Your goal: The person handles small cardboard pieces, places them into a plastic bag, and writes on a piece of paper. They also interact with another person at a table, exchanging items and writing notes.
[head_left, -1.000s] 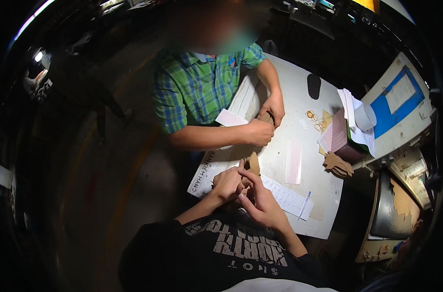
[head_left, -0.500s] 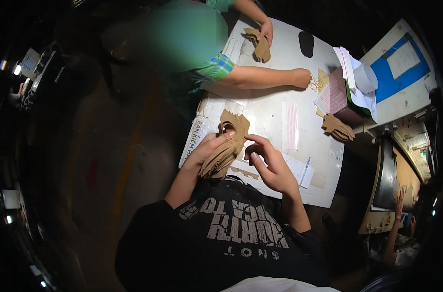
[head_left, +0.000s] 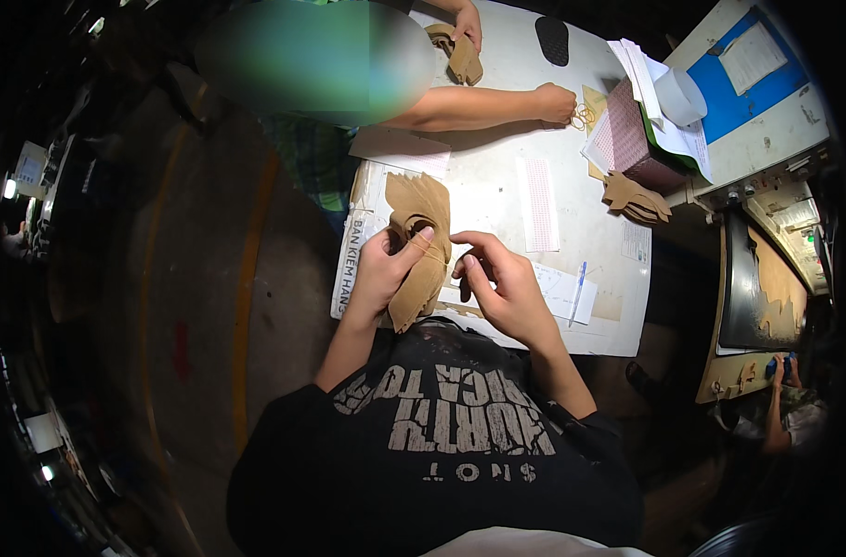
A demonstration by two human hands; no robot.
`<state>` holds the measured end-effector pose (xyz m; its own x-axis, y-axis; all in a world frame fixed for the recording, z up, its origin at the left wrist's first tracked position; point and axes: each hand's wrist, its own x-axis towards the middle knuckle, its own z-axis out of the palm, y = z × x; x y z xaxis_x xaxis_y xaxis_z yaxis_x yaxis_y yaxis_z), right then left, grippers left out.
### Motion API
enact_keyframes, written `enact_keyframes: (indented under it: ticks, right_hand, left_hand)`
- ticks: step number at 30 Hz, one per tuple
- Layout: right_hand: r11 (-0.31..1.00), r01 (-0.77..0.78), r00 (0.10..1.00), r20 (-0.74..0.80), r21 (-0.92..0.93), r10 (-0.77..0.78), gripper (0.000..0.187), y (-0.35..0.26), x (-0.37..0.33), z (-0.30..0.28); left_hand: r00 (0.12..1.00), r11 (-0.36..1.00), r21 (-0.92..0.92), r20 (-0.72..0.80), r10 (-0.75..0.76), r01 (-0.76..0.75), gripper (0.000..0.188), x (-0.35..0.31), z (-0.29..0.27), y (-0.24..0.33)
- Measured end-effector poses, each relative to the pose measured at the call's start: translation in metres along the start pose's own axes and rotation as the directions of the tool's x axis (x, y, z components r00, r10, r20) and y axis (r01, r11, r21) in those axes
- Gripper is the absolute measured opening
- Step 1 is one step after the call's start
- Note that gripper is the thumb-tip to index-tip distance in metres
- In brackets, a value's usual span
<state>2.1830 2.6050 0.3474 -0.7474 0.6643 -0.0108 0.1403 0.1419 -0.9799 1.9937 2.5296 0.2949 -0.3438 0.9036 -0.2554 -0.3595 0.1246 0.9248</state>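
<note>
My left hand (head_left: 386,271) is closed round a bundle of flat brown cut pieces (head_left: 421,202), thumb pressed on its near face. The pieces are stacked and curved, with fanned edges; they look like leather or suede, but I cannot tell which. A thin rubber band (head_left: 431,251) crosses the middle of the bundle by my thumb. My right hand (head_left: 508,295) is just right of the bundle, fingers bent and apart, the index fingertip at the bundle's edge. Nothing shows between its fingers.
Across the white table (head_left: 497,204), a co-worker's hand (head_left: 555,104) is by some rubber bands (head_left: 582,116); the other holds brown pieces (head_left: 465,63). A printed strip (head_left: 538,204), a pen (head_left: 578,290), a box with papers (head_left: 641,148) and another brown stack (head_left: 635,198) lie rightward.
The bundle has turned more upright in my left hand, and the band now shows across its middle. My right hand stays beside it. The whole view has shifted slightly.
</note>
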Motion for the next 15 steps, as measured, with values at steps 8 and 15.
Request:
enact_keyframes:
  ticks: [8, 15]
  right_hand:
    - [0.960, 0.156, 0.987, 0.085, -0.232, -0.140, 0.051, 0.018, 0.013, -0.001]
    - [0.929, 0.147, 0.989, 0.068, -0.338, -0.132, 0.081, 0.012, 0.016, 0.005]
  left_hand:
    - [0.993, 0.934, 0.336, 0.062, 0.103, -0.118, 0.036, -0.001, -0.018, -0.026]
    - [0.981, 0.884, 0.424, 0.090, 0.173, -0.195, 0.038, -0.008, -0.004, -0.011]
